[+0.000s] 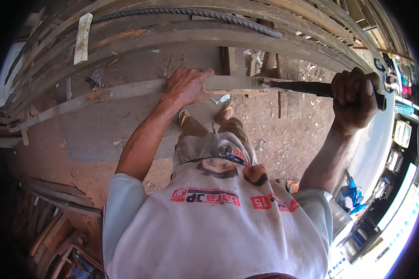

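Note:
My left hand [185, 84] is wrapped over a long, narrow wooden plank [125, 89], which runs across in front of me to the far left. In my right hand [355, 97] is a dark metal bar [302, 87], my fist closed round it near its thick right end. The bar's thin left tip meets the right end of the plank; how the two engage there is too small to make out. A short strip of wood lies along the plank's near edge by that end.
Beyond the plank are several long wooden beams [209, 35], with a ribbed steel rod [186, 12] and a short wood piece [83, 39] on them. Timber supports [288, 69] stand below. Scrap wood [56, 232] is piled at lower left, and a blue bundle [352, 194] sits at right.

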### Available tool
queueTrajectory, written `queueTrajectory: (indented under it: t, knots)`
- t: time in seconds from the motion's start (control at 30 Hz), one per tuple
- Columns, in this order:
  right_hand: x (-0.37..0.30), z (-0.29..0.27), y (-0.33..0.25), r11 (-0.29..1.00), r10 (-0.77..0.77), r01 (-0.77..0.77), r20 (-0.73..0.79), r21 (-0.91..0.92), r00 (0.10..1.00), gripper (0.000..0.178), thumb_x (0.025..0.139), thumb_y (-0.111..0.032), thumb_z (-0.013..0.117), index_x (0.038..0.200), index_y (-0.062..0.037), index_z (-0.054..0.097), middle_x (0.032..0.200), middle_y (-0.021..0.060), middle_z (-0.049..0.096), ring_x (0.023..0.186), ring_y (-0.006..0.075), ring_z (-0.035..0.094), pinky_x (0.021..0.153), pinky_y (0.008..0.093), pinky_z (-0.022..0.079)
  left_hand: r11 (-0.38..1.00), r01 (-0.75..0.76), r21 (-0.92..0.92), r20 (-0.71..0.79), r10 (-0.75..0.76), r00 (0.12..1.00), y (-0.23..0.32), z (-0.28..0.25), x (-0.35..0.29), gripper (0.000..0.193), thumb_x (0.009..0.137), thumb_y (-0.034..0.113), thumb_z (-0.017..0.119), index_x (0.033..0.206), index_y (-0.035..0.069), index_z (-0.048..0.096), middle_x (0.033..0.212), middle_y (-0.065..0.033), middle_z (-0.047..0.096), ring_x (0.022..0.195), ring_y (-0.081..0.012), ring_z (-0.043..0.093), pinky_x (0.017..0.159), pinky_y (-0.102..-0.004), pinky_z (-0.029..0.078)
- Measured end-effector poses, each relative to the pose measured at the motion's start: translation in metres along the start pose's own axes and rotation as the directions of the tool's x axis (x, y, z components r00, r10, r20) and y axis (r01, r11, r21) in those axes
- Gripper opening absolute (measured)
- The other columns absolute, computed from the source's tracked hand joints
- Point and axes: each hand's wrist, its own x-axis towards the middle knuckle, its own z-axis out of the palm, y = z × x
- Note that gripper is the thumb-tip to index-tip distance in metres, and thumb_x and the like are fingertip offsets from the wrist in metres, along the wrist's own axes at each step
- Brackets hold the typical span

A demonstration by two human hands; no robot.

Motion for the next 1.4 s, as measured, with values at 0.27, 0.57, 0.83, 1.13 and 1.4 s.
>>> queueTrajectory:
  t: [0.27,0.57,0.83,1.13,1.4]
  knots:
    - [0.015,0.065,0.009,0.805,-0.112,0.115,0.04,-0.582,0.993,0.015,0.092,-0.016,0.07,0.085,-0.0056,0.061,0.068,0.0022,0.059,0.058,0.0093,0.052,0.051,0.0266,0.04,0.999,-0.017,0.027,-0.054,0.018,0.998,0.0,0.006,0.004,0.061,0.074,0.049,0.086,0.12,0.011,0.07,0.094,-0.0151,0.076,0.086,-0.0339,0.073,0.075,-0.0459,0.057]
    - [0.009,-0.004,0.0,0.999,0.006,-0.012,-0.117,-0.048,0.993,0.021,0.098,-0.016,0.062,0.081,-0.0072,0.053,0.06,-0.0013,0.047,0.048,0.0074,0.037,0.044,0.0279,0.032,1.0,0.011,-0.018,-0.03,-0.011,0.999,0.024,0.004,0.014,0.063,0.075,0.051,0.084,0.121,0.011,0.07,0.095,-0.0147,0.076,0.089,-0.0327,0.074,0.077,-0.0462,0.058]
    - [-0.008,-0.03,-0.009,0.999,-0.037,0.039,-0.053,0.035,0.998,0.021,0.1,-0.016,0.057,0.082,-0.0084,0.049,0.06,-0.0002,0.041,0.048,0.0091,0.032,0.044,0.0256,0.031,1.0,0.022,-0.022,0.002,-0.021,1.0,0.022,0.008,0.01,0.068,0.075,0.051,0.085,0.125,0.009,0.069,0.101,-0.0151,0.076,0.091,-0.0334,0.074,0.083,-0.0451,0.057]
    - [-0.007,-0.011,-0.008,0.971,-0.056,-0.012,-0.279,-0.238,0.959,0.023,0.096,-0.012,0.065,0.079,-0.0056,0.051,0.057,0.0033,0.052,0.046,0.0095,0.046,0.041,0.0276,0.036,0.993,-0.022,-0.114,-0.046,0.017,0.999,0.017,0.012,0.014,0.059,0.077,0.045,0.084,0.12,0.009,0.067,0.102,-0.0174,0.075,0.094,-0.0374,0.073,0.08,-0.0479,0.057]
    - [0.012,-0.007,-0.005,0.845,-0.093,0.023,-0.105,-0.533,0.99,0.026,0.096,-0.02,0.07,0.082,-0.0049,0.054,0.062,0.0036,0.055,0.049,0.0109,0.049,0.043,0.0284,0.039,1.0,-0.02,0.0,0.013,0.02,1.0,0.047,0.01,0.044,0.06,0.081,0.048,0.081,0.121,0.006,0.067,0.099,-0.021,0.074,0.095,-0.0408,0.071,0.081,-0.0506,0.056]
